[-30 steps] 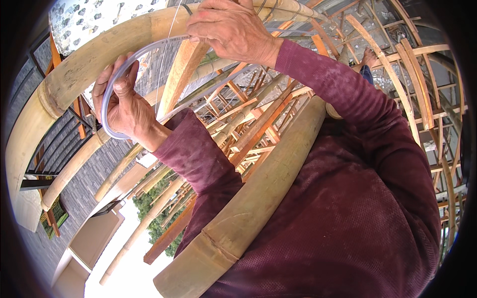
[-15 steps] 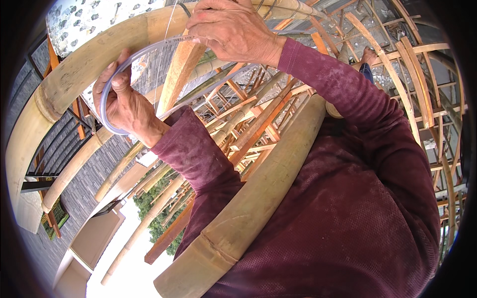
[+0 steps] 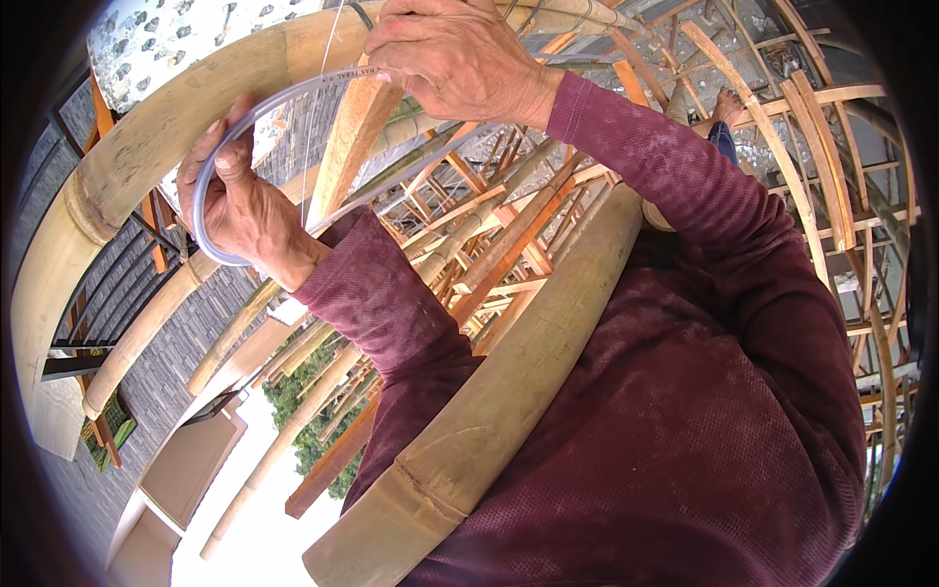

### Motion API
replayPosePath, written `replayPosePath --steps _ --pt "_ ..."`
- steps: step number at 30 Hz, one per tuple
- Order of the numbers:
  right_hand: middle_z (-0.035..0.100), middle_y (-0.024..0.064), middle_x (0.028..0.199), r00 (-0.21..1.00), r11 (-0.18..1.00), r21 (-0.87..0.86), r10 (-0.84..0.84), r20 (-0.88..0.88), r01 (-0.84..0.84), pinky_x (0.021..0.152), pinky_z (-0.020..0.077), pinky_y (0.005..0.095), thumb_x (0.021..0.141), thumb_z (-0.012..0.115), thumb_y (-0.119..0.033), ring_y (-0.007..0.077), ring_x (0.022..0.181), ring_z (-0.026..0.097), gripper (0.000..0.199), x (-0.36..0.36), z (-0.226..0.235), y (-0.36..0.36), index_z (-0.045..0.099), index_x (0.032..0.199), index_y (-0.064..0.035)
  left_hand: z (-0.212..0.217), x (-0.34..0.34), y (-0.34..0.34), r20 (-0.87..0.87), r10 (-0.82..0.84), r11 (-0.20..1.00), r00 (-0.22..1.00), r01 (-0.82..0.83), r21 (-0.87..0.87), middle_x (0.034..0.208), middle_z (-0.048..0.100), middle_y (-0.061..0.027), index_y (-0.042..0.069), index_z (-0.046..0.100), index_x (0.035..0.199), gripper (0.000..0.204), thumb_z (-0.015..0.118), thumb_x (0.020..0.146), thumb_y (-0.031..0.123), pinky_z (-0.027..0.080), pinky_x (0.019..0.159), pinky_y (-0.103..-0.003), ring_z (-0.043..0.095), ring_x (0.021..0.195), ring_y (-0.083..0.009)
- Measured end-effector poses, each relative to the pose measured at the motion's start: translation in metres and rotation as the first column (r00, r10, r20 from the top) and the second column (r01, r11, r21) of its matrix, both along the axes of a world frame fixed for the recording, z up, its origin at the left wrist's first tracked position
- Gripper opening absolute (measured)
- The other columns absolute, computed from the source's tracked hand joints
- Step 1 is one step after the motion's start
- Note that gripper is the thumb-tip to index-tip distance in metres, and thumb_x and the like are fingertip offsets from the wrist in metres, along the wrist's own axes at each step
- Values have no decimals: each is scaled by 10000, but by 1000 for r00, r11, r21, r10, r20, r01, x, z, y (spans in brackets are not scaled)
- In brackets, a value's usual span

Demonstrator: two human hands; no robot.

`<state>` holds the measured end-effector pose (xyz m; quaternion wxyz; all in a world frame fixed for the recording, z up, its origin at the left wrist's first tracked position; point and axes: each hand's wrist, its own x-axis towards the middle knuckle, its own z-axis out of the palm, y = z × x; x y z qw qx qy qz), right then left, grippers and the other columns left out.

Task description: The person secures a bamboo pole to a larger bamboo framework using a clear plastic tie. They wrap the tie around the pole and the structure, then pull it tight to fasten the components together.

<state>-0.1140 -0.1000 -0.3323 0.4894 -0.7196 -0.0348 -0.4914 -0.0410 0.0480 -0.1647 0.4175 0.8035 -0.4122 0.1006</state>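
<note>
A clear plastic hose [image 3: 200, 210] bends in a loop at the upper left. My left hand [image 3: 256, 220] is closed around it, thumb and fingers on either side of the curve. Higher up and to the right, my right hand [image 3: 460, 68] pinches the hose against or very near a thick bamboo pole [image 3: 147, 157]; its fingertips partly hide the contact. A thin pale string [image 3: 315, 127] hangs down between the hands. Beside it, a squared timber post [image 3: 350, 147] rises below the right hand.
Another thick bamboo pole [image 3: 509, 382] crosses close in front of my chest. Many timbers and bamboo poles form a scaffold below, with a wooden beam [image 3: 822, 157] at the right. A bare foot [image 3: 726, 108] rests there. A grey tiled roof [image 3: 186, 362] and dark railing [image 3: 117, 284] lie left.
My left hand has shifted very slightly left with the hose loop. The right hand stays in nearly the same place on the hose.
</note>
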Motion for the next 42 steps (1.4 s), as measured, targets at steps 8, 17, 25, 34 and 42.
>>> replayPosePath --steps 8,17,25,34,42 --pt "633 48 880 1000 1000 21 6 27 -7 1014 268 509 740 634 -111 231 1003 555 116 1 0 1 678 841 -76 1 0 0 10 9 1000 1000 -9 11 972 677 -239 -35 601 1020 406 721 857 318 613 844 -443 689 967 -351" --pt "634 45 859 999 1000 14 16 31 -16 1029 263 509 732 648 -135 228 1001 554 114 -1 1 -3 681 827 -82 1 -1 -3 59 26 999 998 -28 42 958 673 -252 -51 607 1023 418 724 854 313 608 852 -430 689 962 -355" --pt "627 35 846 1000 999 25 25 18 -25 1043 252 508 744 644 -137 220 996 552 103 1 0 -2 681 833 -99 1 1 -1 46 4 999 999 -6 54 984 672 -243 -55 612 1037 403 727 855 286 605 865 -417 692 966 -334" --pt "624 37 841 999 999 43 24 29 -26 1024 265 500 734 643 -132 219 988 551 126 1 0 -1 688 845 -95 1 -1 -3 43 3 999 999 -6 54 1010 669 -231 -53 617 1030 382 731 855 267 604 874 -407 690 970 -336" --pt "630 36 841 999 1000 22 7 33 -8 1009 273 495 741 649 -142 213 978 552 128 1 0 -2 695 850 -94 1 -1 -3 30 23 998 999 -25 50 1006 669 -246 -70 614 1027 376 741 855 238 598 881 -415 690 972 -337"
